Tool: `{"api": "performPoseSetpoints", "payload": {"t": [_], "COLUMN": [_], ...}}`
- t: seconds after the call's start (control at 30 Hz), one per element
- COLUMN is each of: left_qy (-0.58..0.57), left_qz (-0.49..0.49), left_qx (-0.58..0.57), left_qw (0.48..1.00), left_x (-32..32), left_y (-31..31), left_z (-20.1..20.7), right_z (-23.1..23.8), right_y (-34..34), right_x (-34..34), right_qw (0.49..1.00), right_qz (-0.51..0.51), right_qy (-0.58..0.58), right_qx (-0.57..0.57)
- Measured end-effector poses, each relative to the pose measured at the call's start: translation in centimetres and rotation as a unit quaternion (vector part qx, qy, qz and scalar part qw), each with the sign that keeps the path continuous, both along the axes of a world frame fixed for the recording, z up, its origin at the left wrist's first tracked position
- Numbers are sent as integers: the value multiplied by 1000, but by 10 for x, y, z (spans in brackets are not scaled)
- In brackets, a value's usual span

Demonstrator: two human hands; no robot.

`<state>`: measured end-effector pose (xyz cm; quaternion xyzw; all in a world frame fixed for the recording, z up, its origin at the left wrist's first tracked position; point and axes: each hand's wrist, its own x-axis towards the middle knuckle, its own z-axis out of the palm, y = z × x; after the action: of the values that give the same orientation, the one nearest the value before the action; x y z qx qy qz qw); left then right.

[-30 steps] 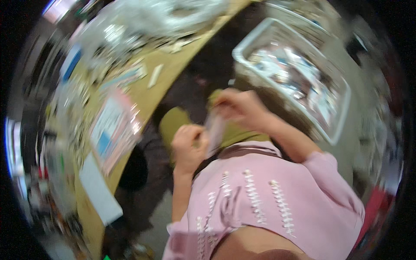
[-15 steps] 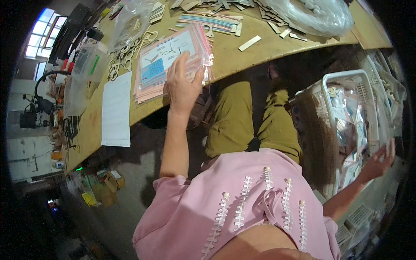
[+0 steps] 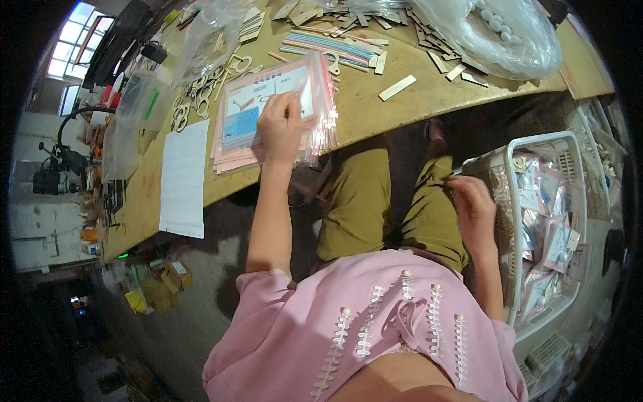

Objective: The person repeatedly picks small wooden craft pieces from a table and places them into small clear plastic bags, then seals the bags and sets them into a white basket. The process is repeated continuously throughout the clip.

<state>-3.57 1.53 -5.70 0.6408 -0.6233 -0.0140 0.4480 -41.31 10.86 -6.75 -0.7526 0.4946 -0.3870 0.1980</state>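
A stack of clear plastic bags (image 3: pixel 320 137) with pink edges and printed instruction sheets lies at the table's front edge. My left hand (image 3: pixel 280 130) is over the stack, fingers bent and pressed together; whatever they pinch, if anything, cannot be made out. Beside my right thigh, at the near side of a white plastic basket (image 3: pixel 512 221), is my right hand (image 3: pixel 475 211). Its fingers are loosely bent and apart, and nothing shows in them. Filled clear packets (image 3: pixel 552 244) with small parts lie inside the basket.
Left of the stack, a white sheet (image 3: pixel 182 177) hangs over the table edge, near wooden ring-shaped pieces (image 3: pixel 194 100). Behind lie coloured sticks (image 3: pixel 325 48), flat wooden strips (image 3: pixel 397 88) and a plastic bag of white balls (image 3: pixel 499 33). A clear bin (image 3: pixel 130 127) stands far left.
My right hand has come back from over the basket's far right side to beside my thigh. My left hand's fingers have gone from spread on the stack to closed.
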Motion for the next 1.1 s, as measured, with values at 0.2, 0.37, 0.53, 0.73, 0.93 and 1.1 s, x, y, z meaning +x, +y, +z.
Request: {"api": "performPoseSetpoints", "payload": {"t": [0.2, 0.37, 0.53, 0.73, 0.93, 1.1], "left_qy": [-146, -109, -61, 47, 174, 178], "left_qz": [-150, -261, -298, -340, -313, -272], "left_qx": [-172, -117, 33, 174, 269, 274], "left_qw": [963, 952, 952, 923, 894, 905], "left_x": [-68, -117, -132, -146, -178, -172], "left_y": [60, 95, 112, 119, 118, 115], "left_z": [30, 0, -38, -75, -65, -81], "right_z": [16, 16, -25, -64, -79, -90], "right_y": [-20, -42, -22, 11, 15, 12], "right_x": [45, 44, 17, -1, 14, 21], "right_qw": [904, 808, 762, 786, 804, 824], "right_qz": [133, 151, 136, 36, 9, 13], "right_qy": [-255, -341, -327, -316, -380, -380], "right_qx": [318, 457, 542, 531, 457, 419]}}
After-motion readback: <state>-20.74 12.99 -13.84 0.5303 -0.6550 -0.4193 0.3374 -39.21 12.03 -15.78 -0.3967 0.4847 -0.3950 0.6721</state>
